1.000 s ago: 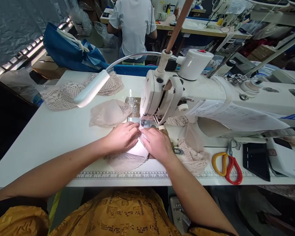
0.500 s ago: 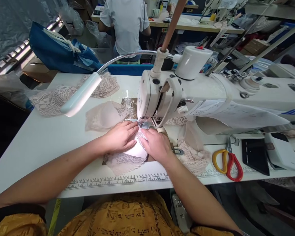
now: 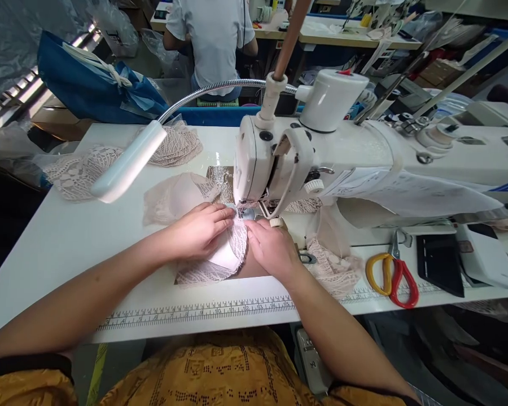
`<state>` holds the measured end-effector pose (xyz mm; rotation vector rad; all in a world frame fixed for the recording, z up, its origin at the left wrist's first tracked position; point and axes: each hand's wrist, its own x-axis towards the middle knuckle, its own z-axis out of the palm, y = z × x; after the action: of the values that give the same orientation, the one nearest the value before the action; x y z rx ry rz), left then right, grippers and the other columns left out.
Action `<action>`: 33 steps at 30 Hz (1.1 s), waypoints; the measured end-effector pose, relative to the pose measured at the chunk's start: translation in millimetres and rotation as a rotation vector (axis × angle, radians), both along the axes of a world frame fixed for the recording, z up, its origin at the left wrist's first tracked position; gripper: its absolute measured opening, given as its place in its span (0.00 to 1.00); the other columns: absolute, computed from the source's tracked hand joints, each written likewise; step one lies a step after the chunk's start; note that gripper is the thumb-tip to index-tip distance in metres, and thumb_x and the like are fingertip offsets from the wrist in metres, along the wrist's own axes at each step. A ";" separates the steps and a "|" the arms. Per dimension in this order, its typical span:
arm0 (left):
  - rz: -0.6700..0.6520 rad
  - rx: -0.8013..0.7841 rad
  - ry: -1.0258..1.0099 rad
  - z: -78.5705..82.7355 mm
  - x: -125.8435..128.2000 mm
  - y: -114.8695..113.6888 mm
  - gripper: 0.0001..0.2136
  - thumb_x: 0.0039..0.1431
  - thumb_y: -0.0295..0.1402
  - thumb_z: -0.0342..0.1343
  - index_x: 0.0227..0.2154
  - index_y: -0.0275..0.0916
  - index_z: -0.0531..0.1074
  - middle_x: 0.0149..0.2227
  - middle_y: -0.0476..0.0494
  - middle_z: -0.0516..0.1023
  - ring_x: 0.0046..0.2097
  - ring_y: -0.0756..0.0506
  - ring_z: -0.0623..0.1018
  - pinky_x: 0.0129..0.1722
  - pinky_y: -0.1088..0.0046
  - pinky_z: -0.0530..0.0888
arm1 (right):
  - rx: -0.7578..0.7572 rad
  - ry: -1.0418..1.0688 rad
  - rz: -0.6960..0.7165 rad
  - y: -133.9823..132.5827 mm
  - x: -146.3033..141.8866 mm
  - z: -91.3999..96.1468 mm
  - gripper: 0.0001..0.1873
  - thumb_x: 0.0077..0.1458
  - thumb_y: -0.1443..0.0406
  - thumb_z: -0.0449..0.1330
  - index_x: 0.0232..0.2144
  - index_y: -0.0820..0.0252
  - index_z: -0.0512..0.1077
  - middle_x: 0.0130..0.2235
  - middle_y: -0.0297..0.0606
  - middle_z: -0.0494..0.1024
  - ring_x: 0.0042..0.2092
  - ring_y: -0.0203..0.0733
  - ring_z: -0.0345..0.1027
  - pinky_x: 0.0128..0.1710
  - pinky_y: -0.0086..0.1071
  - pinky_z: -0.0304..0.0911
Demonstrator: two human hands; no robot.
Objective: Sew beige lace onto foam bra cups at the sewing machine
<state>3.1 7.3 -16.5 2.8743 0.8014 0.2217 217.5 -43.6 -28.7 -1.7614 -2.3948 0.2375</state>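
A pale lace bra cup piece (image 3: 236,242) lies under the needle area of a white sewing machine (image 3: 254,158). My left hand (image 3: 201,230) rests flat on its left part, fingers stretched toward the presser foot. At the cup's right edge, my right hand (image 3: 274,245) touches the lace by the needle with its index fingertip, the thumb a little apart. Parts of the cup are hidden beneath my left hand. Another sheer cup piece (image 3: 182,194) sits just beyond my left hand.
Lace pieces (image 3: 175,145) lie at the back left under a lamp (image 3: 129,163). More lace (image 3: 332,265) is right of my right hand, then scissors (image 3: 393,273) and a black flat object (image 3: 439,265). A ruler strip (image 3: 195,313) runs along the front edge. A person (image 3: 211,45) sits beyond.
The lace cup has turned under my hands, so its curved lace edge now faces right. My left hand has shifted slightly left and up; my right hand is slightly farther from the cup's lower part.
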 end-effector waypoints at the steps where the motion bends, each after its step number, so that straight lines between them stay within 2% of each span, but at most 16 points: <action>1: -0.003 0.015 -0.022 -0.2 1.6 -2.9 0.16 0.64 0.30 0.48 0.52 0.32 0.73 0.56 0.31 0.72 0.58 0.36 0.70 0.57 0.55 0.68 | 0.010 0.016 -0.009 -0.7 1.0 -0.2 0.21 0.64 0.67 0.47 0.54 0.56 0.73 0.43 0.42 0.80 0.40 0.45 0.73 0.38 0.34 0.62; 5: 0.025 0.054 -0.046 -2.9 8.6 -12.6 0.14 0.66 0.34 0.48 0.45 0.32 0.74 0.43 0.33 0.76 0.47 0.39 0.74 0.54 0.55 0.68 | 0.030 0.077 0.026 -2.7 3.7 -0.6 0.20 0.61 0.70 0.50 0.50 0.54 0.76 0.41 0.39 0.80 0.40 0.43 0.72 0.38 0.33 0.62; 8: 0.028 0.081 -0.031 -5.9 9.7 -14.8 0.14 0.67 0.35 0.46 0.43 0.33 0.74 0.39 0.36 0.75 0.44 0.40 0.73 0.53 0.55 0.67 | 0.038 0.092 0.103 -2.8 4.6 -2.5 0.20 0.60 0.70 0.50 0.47 0.55 0.78 0.38 0.38 0.79 0.38 0.42 0.70 0.36 0.33 0.60; 15: 0.034 0.061 -0.077 -7.9 4.3 -9.3 0.11 0.65 0.31 0.48 0.42 0.33 0.74 0.42 0.35 0.76 0.47 0.40 0.75 0.61 0.53 0.62 | 0.046 0.081 0.116 -1.1 3.8 -6.2 0.20 0.61 0.70 0.50 0.48 0.57 0.78 0.37 0.37 0.78 0.34 0.39 0.67 0.33 0.32 0.58; 24: 0.028 0.082 -0.011 -3.1 -6.3 15.4 0.14 0.65 0.26 0.46 0.46 0.34 0.75 0.47 0.35 0.77 0.50 0.39 0.75 0.61 0.48 0.61 | 0.002 0.037 0.089 2.6 1.9 -3.0 0.23 0.59 0.70 0.50 0.53 0.52 0.74 0.42 0.37 0.79 0.38 0.42 0.71 0.36 0.32 0.61; 28: -0.021 0.148 0.004 -7.5 -2.2 10.8 0.14 0.65 0.24 0.46 0.47 0.35 0.75 0.46 0.36 0.78 0.52 0.39 0.73 0.62 0.47 0.59 | 0.006 0.056 0.052 2.2 2.1 -3.3 0.23 0.61 0.69 0.49 0.54 0.54 0.74 0.47 0.38 0.79 0.41 0.43 0.72 0.40 0.33 0.64; 33: -0.100 0.077 -0.019 -11.7 4.6 -2.2 0.18 0.61 0.21 0.49 0.53 0.36 0.72 0.48 0.35 0.77 0.53 0.38 0.72 0.62 0.46 0.59 | 0.025 0.072 0.025 2.1 3.9 -5.6 0.22 0.62 0.69 0.48 0.54 0.56 0.74 0.48 0.40 0.79 0.41 0.44 0.73 0.40 0.33 0.65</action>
<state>7.8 5.1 -28.1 2.9692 0.6576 0.2734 221.4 -41.6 -34.3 -1.6832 -2.3604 0.2689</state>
